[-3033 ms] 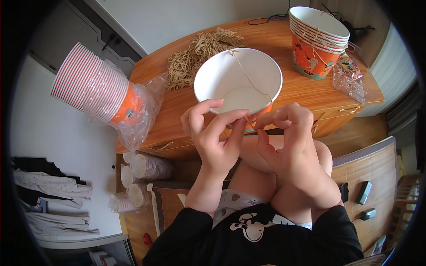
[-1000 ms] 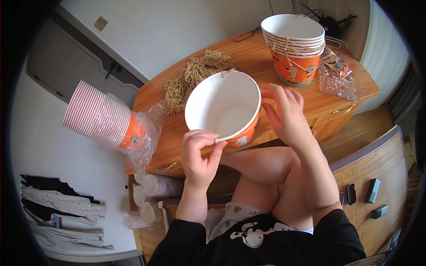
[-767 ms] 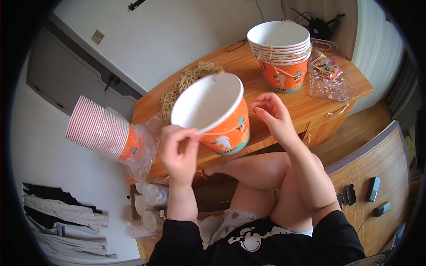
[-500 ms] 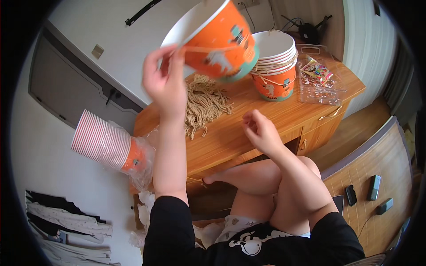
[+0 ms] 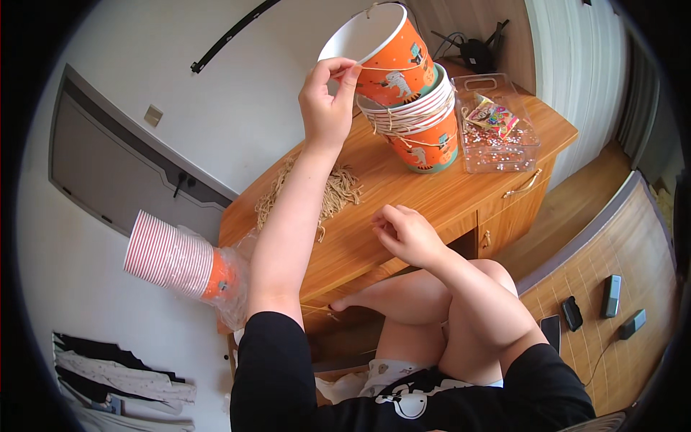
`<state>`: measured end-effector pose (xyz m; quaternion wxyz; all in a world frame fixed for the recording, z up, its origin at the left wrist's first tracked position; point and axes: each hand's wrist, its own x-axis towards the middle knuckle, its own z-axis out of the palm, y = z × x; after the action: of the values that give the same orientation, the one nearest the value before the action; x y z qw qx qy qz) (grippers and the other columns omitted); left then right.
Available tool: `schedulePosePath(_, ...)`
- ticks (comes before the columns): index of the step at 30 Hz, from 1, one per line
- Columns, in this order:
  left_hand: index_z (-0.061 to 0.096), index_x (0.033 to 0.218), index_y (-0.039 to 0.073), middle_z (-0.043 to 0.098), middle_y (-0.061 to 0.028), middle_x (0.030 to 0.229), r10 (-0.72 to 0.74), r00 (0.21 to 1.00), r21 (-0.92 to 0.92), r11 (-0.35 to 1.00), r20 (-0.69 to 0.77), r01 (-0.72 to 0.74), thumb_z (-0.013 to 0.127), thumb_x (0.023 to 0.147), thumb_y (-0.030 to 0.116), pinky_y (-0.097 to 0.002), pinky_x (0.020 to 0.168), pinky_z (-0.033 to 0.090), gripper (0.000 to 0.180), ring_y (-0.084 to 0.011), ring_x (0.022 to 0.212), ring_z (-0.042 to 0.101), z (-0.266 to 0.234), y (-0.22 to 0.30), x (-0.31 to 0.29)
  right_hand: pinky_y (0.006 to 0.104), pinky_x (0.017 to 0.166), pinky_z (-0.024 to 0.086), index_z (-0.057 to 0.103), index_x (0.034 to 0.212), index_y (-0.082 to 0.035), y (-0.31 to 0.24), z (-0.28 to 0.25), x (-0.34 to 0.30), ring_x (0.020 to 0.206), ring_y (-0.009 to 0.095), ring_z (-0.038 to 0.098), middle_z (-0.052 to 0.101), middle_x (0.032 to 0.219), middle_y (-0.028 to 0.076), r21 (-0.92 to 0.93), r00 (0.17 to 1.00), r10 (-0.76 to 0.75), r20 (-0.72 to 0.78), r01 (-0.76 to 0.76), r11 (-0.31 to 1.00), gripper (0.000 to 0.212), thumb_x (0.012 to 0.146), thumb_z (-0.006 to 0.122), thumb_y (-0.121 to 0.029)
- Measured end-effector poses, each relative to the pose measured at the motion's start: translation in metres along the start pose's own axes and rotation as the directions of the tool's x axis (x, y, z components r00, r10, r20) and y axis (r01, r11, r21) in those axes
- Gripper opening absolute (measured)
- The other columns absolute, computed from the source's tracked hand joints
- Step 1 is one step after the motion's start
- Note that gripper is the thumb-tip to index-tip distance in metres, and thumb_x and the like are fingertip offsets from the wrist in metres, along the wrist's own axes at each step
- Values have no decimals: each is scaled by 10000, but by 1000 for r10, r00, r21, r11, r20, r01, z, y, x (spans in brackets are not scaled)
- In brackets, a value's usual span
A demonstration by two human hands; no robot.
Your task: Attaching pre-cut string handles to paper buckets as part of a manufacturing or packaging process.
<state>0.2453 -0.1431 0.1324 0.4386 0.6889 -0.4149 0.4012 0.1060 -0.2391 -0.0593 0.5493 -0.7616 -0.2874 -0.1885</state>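
My left hand (image 5: 329,101) pinches the rim of an orange paper bucket (image 5: 399,78), white inside, with a thin string across its side. Tilted, that bucket has its green base in the mouth of a stack of like paper buckets (image 5: 425,144) with strings round their rims. My right hand (image 5: 407,234) hovers over the table's front edge, fingers curled together; no object shows in it. A heap of beige strings (image 5: 335,193) lies on the table, partly hidden behind my left forearm.
On the wooden table (image 5: 360,248), a clear plastic tray (image 5: 500,160) holds a colourful packet (image 5: 493,117) and small bits. Left of the table, a long stack of paper buckets (image 5: 169,255) sticks out, partly in clear plastic. A black router (image 5: 476,54) stands at the back.
My left hand has carried the bucket right and set its base into the top of the stack. My right hand has shifted slightly left and down. The whole view has turned a little.
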Motion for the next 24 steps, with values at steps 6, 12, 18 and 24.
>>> schedulePosePath(6, 678, 996, 11, 712, -62, 936, -41, 999, 41, 998, 28, 39, 715, 969, 175, -308, 835, 521, 170, -162, 874, 650, -10, 2, -4, 429, 798, 525, 588, 1006, -43, 1, -1, 0, 859, 313, 669, 691, 851, 111, -19, 999, -26, 48, 27, 999, 151, 885, 655, -102)
schedulePosePath(12, 717, 994, 49, 724, -71, 974, -257, 926, 49, 966, 277, 253, 716, 961, 193, -313, 803, 553, 148, -179, 907, 682, -1, -9, 0, 430, 802, 525, 583, 1033, -47, -1, 1, -2, 860, 307, 672, 691, 852, 106, -35, 999, -18, 43, 19, 999, 172, 887, 654, -102)
schedulePosePath(18, 756, 1016, 101, 715, -108, 1219, -313, 889, 156, 949, 335, 275, 738, 939, 281, -380, 1015, 458, 197, -220, 1023, 648, 12, -10, -25, 429, 791, 529, 573, 1075, -56, 0, 4, -2, 851, 303, 681, 690, 832, 100, -62, 999, -39, 36, 41, 997, 206, 891, 654, -103)
schedulePosePath(24, 653, 1355, 195, 419, -209, 1573, -86, 929, 464, 881, 360, -98, 593, 1016, 406, -613, 1213, 163, 404, -404, 1487, 332, -3, 2, -54, 425, 777, 524, 581, 1069, -73, 2, 9, -2, 824, 301, 675, 693, 813, 75, -156, 995, -76, 62, 85, 984, 204, 895, 665, -136)
